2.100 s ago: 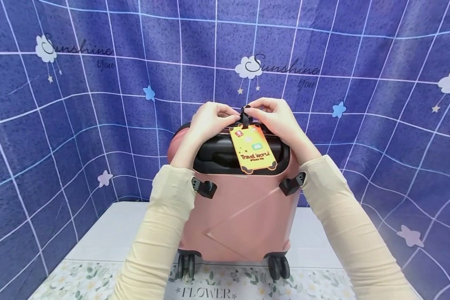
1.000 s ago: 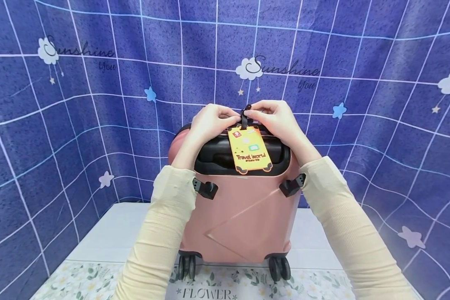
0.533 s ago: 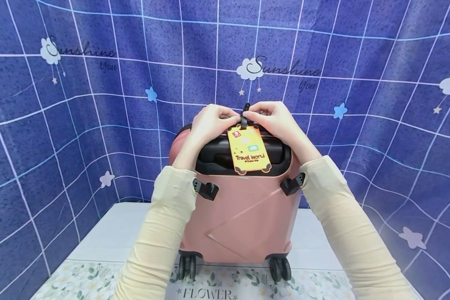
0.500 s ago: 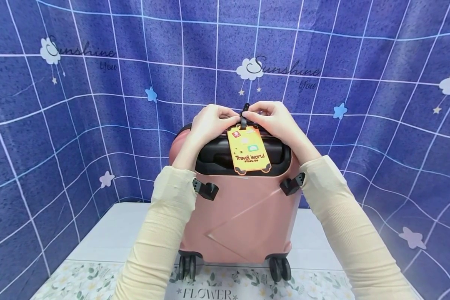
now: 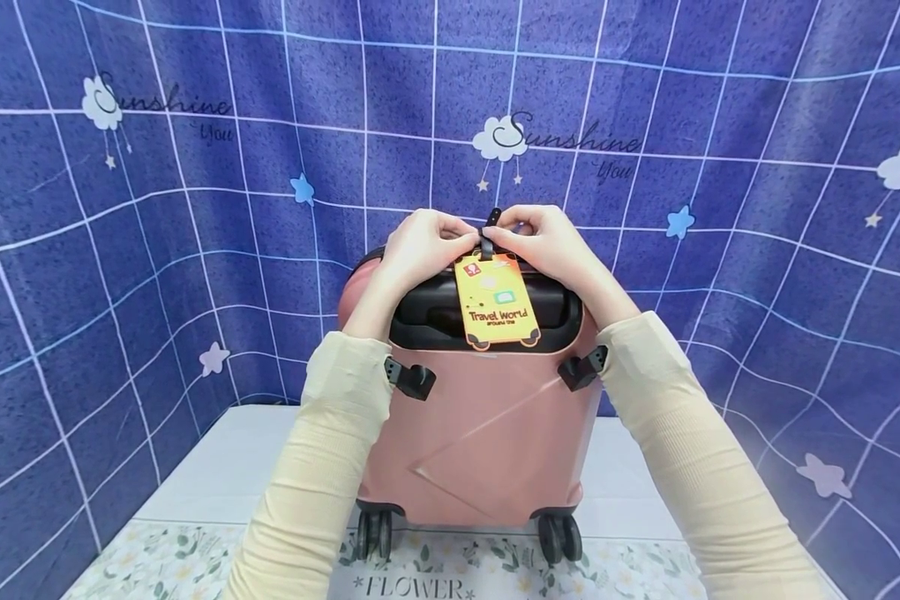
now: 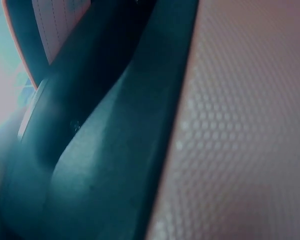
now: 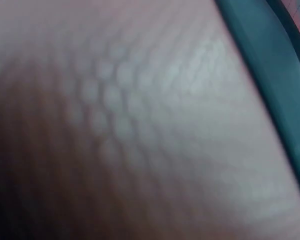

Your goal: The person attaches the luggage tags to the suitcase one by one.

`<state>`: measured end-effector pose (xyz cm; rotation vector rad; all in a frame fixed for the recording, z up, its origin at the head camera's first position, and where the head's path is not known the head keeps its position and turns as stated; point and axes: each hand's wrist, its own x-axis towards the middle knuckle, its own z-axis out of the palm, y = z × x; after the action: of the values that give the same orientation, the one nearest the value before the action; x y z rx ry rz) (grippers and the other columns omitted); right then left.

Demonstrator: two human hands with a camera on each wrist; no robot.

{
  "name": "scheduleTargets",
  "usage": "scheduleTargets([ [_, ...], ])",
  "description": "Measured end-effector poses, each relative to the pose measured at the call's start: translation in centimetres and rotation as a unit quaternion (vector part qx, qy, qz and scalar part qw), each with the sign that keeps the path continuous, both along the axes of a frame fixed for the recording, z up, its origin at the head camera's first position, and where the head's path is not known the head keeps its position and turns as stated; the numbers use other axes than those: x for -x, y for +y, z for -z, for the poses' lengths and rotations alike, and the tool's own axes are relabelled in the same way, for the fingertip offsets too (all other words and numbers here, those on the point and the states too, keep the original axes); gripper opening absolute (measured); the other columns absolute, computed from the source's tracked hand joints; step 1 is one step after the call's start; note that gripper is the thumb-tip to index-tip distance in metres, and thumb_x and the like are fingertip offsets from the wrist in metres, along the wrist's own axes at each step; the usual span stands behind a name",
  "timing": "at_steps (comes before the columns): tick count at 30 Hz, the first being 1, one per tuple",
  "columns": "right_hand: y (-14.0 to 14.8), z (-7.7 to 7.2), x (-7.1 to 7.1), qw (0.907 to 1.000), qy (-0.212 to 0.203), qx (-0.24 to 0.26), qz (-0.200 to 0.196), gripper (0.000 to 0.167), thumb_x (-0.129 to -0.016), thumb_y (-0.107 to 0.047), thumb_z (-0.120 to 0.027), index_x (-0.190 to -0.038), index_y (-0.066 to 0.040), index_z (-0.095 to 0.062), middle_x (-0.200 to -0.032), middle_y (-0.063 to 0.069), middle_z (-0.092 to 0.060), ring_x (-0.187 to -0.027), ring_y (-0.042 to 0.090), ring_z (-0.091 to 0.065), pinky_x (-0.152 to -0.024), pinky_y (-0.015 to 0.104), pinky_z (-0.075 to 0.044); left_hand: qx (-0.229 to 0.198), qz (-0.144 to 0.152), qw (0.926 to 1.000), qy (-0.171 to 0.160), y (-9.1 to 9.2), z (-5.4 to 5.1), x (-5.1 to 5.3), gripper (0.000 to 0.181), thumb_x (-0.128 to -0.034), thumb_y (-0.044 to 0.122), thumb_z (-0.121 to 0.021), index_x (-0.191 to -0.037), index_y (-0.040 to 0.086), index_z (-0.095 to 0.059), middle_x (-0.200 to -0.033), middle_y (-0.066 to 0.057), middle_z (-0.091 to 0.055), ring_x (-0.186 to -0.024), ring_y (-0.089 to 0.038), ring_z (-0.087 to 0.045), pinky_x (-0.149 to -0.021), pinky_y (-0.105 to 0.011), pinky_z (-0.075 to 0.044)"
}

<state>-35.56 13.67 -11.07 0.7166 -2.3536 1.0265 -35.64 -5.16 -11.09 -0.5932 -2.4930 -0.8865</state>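
Observation:
A pink suitcase (image 5: 487,433) stands upright on its wheels. At its top, a yellow luggage tag (image 5: 498,302) hangs by a black strap (image 5: 487,247) in front of the black recess. My left hand (image 5: 423,247) pinches the strap from the left, and my right hand (image 5: 547,242) pinches it from the right, fingertips nearly meeting. The strap's free end (image 5: 494,217) sticks up above the fingers. In the left wrist view the textured pink shell (image 6: 235,130) and black recess (image 6: 105,165) fill the picture; the right wrist view shows blurred shell (image 7: 155,110). Neither wrist view shows a hand.
The suitcase stands on a white surface (image 5: 217,467), with a floral cloth (image 5: 172,558) along the front. A blue curtain (image 5: 420,92) with a grid pattern, clouds and stars hangs behind and at both sides. Black wrist mounts sit at both sleeve cuffs.
The tag has swung slightly left and hangs straighter. The right fingertips have shifted slightly left and down along the strap, and the strap's free end shows above them.

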Motion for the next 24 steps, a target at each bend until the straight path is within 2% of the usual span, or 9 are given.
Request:
scheduleTargets([
  [6,0.05,0.09,0.02,0.9999,0.009,-0.002,0.009,0.018,-0.088,-0.027,-0.065,-0.094,-0.009,-0.067,-0.06,-0.004,-0.047,-0.055,0.01,-0.041,-0.052,0.023,-0.032,-0.005,0.009,0.9999,-0.007,0.04,0.18,-0.16,0.031,-0.0902,0.033,-0.054,-0.118,0.025,-0.064,-0.107,0.005,-0.07,-0.108,-0.012,-0.058,-0.09,-0.038,-0.041],
  [9,0.15,0.14,0.05,0.9996,0.025,0.004,0.01,0.018,-0.087,-0.024,-0.066,-0.097,-0.008,-0.068,-0.062,-0.002,-0.048,-0.057,0.011,-0.043,-0.052,0.023,-0.033,0.002,0.009,0.9999,-0.004,0.07,0.17,-0.23,0.034,-0.0895,0.041,-0.055,-0.119,0.027,-0.063,-0.106,0.006,-0.07,-0.107,-0.012,-0.058,-0.092,-0.039,-0.041],
  [15,0.37,0.31,0.02,0.9986,0.045,0.027,0.008,0.019,-0.086,-0.018,-0.068,-0.101,-0.008,-0.072,-0.065,-0.001,-0.056,-0.057,0.01,-0.046,-0.053,0.022,-0.035,-0.003,0.014,0.9999,-0.01,0.15,0.2,-0.27,0.046,-0.0822,0.057,-0.06,-0.119,0.029,-0.061,-0.1,0.006,-0.07,-0.103,-0.011,-0.059,-0.092,-0.038,-0.041],
  [20,0.3,0.37,-0.05,0.9983,0.037,0.045,0.007,0.02,-0.085,-0.021,-0.07,-0.1,-0.01,-0.073,-0.07,-0.001,-0.064,-0.062,0.016,-0.054,-0.055,0.02,-0.039,0.001,0.019,0.9998,-0.006,0.12,0.25,-0.17,0.041,-0.0834,0.053,-0.061,-0.119,0.033,-0.061,-0.1,0.008,-0.071,-0.103,-0.011,-0.06,-0.092,-0.039,-0.041],
  [24,0.3,0.37,-0.08,0.9979,0.028,0.057,0.007,0.022,-0.084,-0.022,-0.071,-0.1,-0.008,-0.073,-0.075,-0.001,-0.068,-0.067,0.013,-0.059,-0.06,0.018,-0.043,0.017,0.018,0.9997,-0.006,0.23,0.15,-0.13,0.038,-0.0847,0.05,-0.06,-0.118,0.033,-0.062,-0.102,0.009,-0.071,-0.105,-0.011,-0.059,-0.094,-0.04,-0.04],
])
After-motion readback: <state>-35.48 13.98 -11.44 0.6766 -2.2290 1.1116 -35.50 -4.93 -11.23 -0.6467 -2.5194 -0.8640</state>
